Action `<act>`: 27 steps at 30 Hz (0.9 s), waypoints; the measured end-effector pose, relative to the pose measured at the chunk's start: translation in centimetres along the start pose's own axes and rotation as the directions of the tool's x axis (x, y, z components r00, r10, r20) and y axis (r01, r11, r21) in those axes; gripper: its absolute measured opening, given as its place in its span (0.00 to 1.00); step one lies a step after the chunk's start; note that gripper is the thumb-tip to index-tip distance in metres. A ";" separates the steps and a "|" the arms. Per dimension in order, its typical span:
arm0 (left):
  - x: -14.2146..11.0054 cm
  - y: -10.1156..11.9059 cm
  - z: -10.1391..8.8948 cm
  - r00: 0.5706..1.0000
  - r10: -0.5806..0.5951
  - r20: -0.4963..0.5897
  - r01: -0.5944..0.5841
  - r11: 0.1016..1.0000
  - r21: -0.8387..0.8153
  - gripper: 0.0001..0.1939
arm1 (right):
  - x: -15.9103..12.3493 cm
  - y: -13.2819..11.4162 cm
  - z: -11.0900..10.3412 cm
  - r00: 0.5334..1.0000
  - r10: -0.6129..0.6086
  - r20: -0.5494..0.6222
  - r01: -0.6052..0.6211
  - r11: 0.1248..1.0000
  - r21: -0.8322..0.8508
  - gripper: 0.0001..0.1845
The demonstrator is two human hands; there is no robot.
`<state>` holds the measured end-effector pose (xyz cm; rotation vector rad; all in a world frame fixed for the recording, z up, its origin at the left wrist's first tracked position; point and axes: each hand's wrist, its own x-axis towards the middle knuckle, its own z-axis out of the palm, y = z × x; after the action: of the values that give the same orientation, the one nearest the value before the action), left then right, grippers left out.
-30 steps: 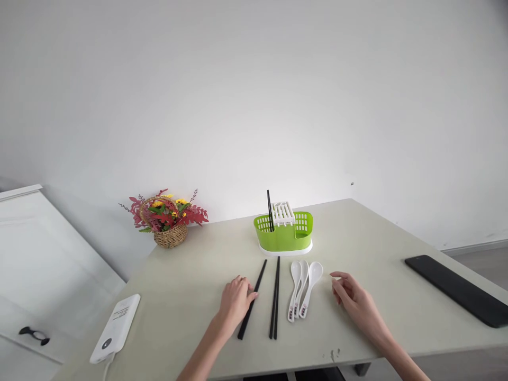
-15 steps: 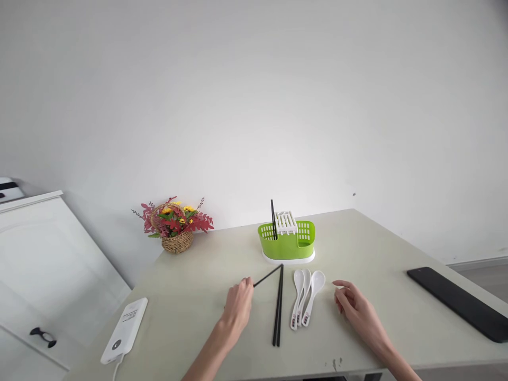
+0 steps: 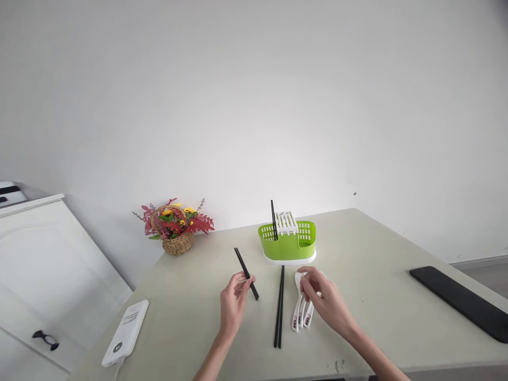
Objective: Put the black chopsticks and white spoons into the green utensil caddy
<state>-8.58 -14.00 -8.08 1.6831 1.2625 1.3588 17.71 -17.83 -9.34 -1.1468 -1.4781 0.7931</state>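
Observation:
Between the fingers of my left hand is a pair of black chopsticks, tilted with the upper ends leaning left. My right hand hovers over several white spoons, its fingers loosely bent and apart, and hides part of the spoon bowls. Another pair of black chopsticks lies on the table between my hands. Behind them stands a green cutlery basket on a white base. Black chopsticks stand upright in its left compartment, beside the raised white slatted piece.
A wicker basket of artificial flowers stands at the back left of the table. A white power bank with a cable lies at the left edge, a long black object at the right. A white cabinet is farther left.
The chopsticks in my left hand have swung from pointing right to leaning up and left, off the table. My right hand has moved left, over the spoons.

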 end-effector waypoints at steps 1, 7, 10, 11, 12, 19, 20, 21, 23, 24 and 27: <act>0.1 -0.2 0.0 1.000 -0.004 -0.004 0.004 1.000 -0.017 0.17 | 0.3 -0.4 0.4 1.000 -0.005 0.023 0.006 1.000 -0.015 0.20; 0.9 0.7 0.3 0.992 -0.123 -0.010 0.115 0.954 -0.276 0.22 | 0.9 -1.2 3.7 0.987 -0.083 0.140 0.101 0.986 -0.130 0.16; 0.9 2.3 1.2 0.976 -0.218 -0.014 0.195 0.899 -0.392 0.23 | 1.0 -1.6 4.9 0.975 -0.072 0.212 0.099 0.988 -0.121 0.17; 0.8 2.9 1.5 0.970 -0.243 -0.014 0.215 0.883 -0.418 0.23 | 1.0 -1.8 5.2 0.970 -0.050 0.239 0.078 0.991 -0.110 0.16; 0.9 3.3 1.7 0.964 -0.265 -0.008 0.234 0.866 -0.442 0.22 | 1.0 -1.9 5.3 0.965 -0.028 0.259 0.056 0.993 -0.101 0.16; 2.8 4.3 1.5 0.926 -0.375 0.046 0.344 0.788 -0.511 0.20 | 1.2 -2.6 4.0 0.976 0.017 0.216 0.008 0.994 -0.113 0.22; 3.2 4.3 1.4 0.924 -0.381 0.041 0.346 0.782 -0.518 0.19 | 1.2 -2.8 3.7 0.978 0.012 0.209 0.012 0.993 -0.115 0.23; 3.7 4.3 1.3 0.923 -0.383 0.043 0.347 0.778 -0.525 0.19 | 1.3 -2.9 3.4 0.979 0.005 0.204 0.019 0.993 -0.114 0.24; 5.0 4.7 1.0 0.931 -0.362 0.045 0.328 0.777 -0.537 0.18 | 1.5 -2.9 2.6 0.981 -0.013 0.195 0.032 0.995 -0.095 0.24; 5.8 5.0 0.8 0.940 -0.341 0.025 0.298 0.784 -0.545 0.17 | 1.5 -2.8 2.0 0.983 -0.018 0.183 0.033 0.997 -0.077 0.23; 9.3 6.5 -0.1 0.963 -0.232 -0.135 0.123 0.829 -0.545 0.16 | 1.6 -1.2 -0.8 0.995 0.005 0.101 -0.001 0.999 -0.040 0.22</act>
<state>-6.75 -7.57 1.06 1.0397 0.9849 1.6037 18.19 -16.75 -7.57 -1.1530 -1.5830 0.8375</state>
